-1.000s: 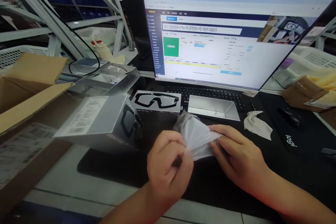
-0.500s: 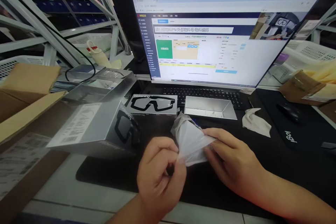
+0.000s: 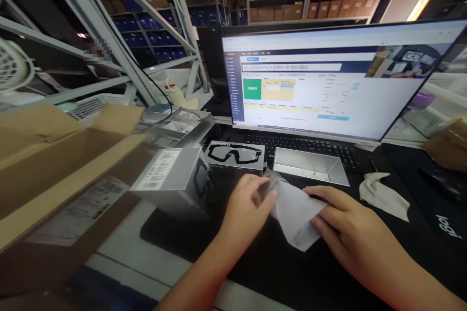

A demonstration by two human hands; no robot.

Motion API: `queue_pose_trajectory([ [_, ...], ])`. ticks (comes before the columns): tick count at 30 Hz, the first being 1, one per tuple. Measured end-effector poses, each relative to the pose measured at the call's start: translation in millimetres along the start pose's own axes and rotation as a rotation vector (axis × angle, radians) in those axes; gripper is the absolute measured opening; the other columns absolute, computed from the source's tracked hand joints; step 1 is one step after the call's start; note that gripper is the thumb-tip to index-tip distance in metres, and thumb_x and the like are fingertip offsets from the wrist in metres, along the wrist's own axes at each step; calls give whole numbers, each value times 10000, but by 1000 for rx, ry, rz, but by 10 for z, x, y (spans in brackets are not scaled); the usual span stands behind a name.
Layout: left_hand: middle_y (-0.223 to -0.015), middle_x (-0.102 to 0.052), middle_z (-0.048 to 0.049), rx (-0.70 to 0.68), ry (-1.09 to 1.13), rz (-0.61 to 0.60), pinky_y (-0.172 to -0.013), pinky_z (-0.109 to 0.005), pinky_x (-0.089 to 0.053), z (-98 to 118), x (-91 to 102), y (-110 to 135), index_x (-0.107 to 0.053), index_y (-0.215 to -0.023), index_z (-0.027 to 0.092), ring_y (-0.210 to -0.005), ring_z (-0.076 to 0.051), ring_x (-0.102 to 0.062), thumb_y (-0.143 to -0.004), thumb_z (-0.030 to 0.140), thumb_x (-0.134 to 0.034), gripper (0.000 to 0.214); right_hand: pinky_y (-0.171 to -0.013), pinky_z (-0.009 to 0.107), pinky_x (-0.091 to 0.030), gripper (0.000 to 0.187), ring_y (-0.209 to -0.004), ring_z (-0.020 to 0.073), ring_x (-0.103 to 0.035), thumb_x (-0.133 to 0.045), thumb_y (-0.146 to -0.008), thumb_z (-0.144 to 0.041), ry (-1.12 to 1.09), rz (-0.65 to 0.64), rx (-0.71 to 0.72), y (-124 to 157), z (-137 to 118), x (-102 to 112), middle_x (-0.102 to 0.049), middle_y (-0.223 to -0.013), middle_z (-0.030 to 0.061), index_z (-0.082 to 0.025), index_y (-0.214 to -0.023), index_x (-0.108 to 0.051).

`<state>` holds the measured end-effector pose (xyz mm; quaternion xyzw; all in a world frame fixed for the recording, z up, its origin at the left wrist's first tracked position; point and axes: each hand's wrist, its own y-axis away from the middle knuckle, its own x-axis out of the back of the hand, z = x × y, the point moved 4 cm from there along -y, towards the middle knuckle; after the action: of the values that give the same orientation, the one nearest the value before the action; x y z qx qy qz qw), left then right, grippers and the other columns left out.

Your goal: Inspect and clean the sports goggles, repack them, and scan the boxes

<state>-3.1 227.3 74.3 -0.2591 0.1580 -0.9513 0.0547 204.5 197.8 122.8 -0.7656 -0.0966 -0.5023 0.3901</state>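
My left hand (image 3: 251,201) and my right hand (image 3: 341,226) both grip a pale grey soft pouch (image 3: 295,214) over the black desk mat (image 3: 255,257). The left hand's fingers pinch the pouch's upper left end; the right hand's fingers press on its right side. Whether anything is inside the pouch is hidden. Just behind the hands lie a grey goggle box (image 3: 235,155) printed with a black goggle outline and an open silver tray (image 3: 310,165). A second grey box (image 3: 175,180) lies to the left.
A wide monitor (image 3: 328,82) and keyboard (image 3: 310,146) stand behind. An open cardboard carton (image 3: 54,165) fills the left. A crumpled cloth (image 3: 383,194) and a mouse (image 3: 443,182) lie right. Metal racking and shelves of boxes stand beyond.
My left hand has moved up from near the pouch's lower edge to its upper left end. The camera has tilted up and shifted left, showing more of the shelves.
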Motion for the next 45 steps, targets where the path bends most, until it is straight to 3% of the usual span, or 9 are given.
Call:
queue_pose_trajectory([
  [6, -962, -674, -71, -290, -37, 188, -794, -274, -556, 136, -53, 148, -731, -1058, 172, -887, -165, -661, -967, 158, -512, 238, -809, 398, -656, 330, -1069, 265, -698, -453, -985, -236, 60, 17, 171, 91, 8, -130, -550, -1418, 110, -203, -746, -679],
  [10, -1003, -708, -93, -670, -214, 124, -725, -252, -572, 335, -95, 307, -675, -1146, 124, -866, -167, -682, -953, 131, -488, 269, -1074, 495, -524, 258, -1382, 381, -466, -500, -944, -224, 88, 81, 364, 116, 56, -315, -406, -1565, 117, -179, -801, -710],
  [13, -951, -732, -43, -802, -355, 103, -626, -234, -546, 399, -85, 339, -677, -1089, 128, -791, -134, -682, -968, 149, -479, 233, -1121, 378, -495, 225, -1315, 315, -556, -515, -949, -243, 55, 79, 435, 125, 94, -431, -347, -1607, 92, -165, -947, -725],
  [18, -979, -761, 33, -792, -369, 214, -631, -243, -512, 451, 43, 294, -722, -952, 214, -768, -105, -675, -963, 214, -530, 192, -1014, 304, -562, 244, -1069, 253, -715, -561, -956, -332, -64, 13, 386, 76, 91, -415, -493, -1517, 45, -209, -849, -742],
  [24, -946, -747, 38, -675, -409, 179, -633, -281, -485, 480, 62, 328, -726, -948, 233, -730, -126, -623, -956, 242, -559, 167, -803, 211, -625, 240, -980, 246, -741, -593, -943, -348, -280, -93, 210, 20, 119, -447, -704, -1229, 80, -222, -892, -790],
  [29, -1168, -665, -107, -388, -292, 414, -841, -383, -542, 390, 89, 389, -571, -1297, 181, -1018, -245, -634, -943, 414, -560, 424, -807, 274, -637, 263, -990, 272, -726, -600, -945, -416, -333, 150, -69, 58, 394, -230, -699, -1215, 85, -254, -1026, -791],
  [35, -791, -610, -26, -276, -325, 368, -586, -333, -438, 303, -7, 344, -544, -914, 211, -695, -209, -598, -831, 527, -640, 340, -713, 245, -608, 175, -904, 223, -708, -620, -932, -271, -465, 242, 1, -57, 137, 65, -688, -1069, 77, -250, -849, -772],
  [40, -613, -510, -4, -399, -367, 333, -531, -328, -315, 284, 13, 370, -430, -704, 231, -546, -168, -491, -914, 171, -418, 219, -719, 292, -584, 285, -895, 211, -652, -577, -940, -199, -412, 328, 36, -58, -98, -103, -607, -999, 97, -190, -672, -675],
  [45, -642, -580, -38, -702, -524, 315, -546, -338, -323, 345, -55, 451, -526, -806, 197, -566, -193, -542, -959, 152, -396, 206, -1050, 527, -500, 167, -959, 219, -597, -567, -923, -112, -243, 418, 48, -1, -86, -150, -538, -1005, 90, -179, -794, -649],
])
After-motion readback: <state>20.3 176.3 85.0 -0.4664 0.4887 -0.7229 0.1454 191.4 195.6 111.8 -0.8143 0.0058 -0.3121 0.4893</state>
